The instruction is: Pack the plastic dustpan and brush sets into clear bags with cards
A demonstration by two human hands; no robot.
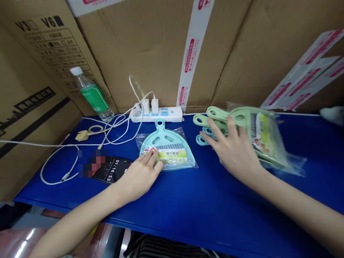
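A light-blue dustpan and brush set [176,138] in clear plastic wrap lies on the blue table, its handle toward the back. The fingertips of my left hand [141,176] rest on the left end of its yellow-and-white label, beside small red round marks; the fingers are stretched out, not wrapped round it. To the right is a stack of wrapped green dustpan sets [245,120], with blue handles [202,138] showing beneath the green ones. My right hand [237,151] lies over the stack's handle side with its fingers spread, hiding part of it.
A white power strip [174,114] with plugged-in chargers stands behind the blue set. At the left are tangled white cables [117,127], a bottle with a green label [93,97] and a phone showing a timer [112,169]. Large cardboard boxes [145,42] wall off the back.
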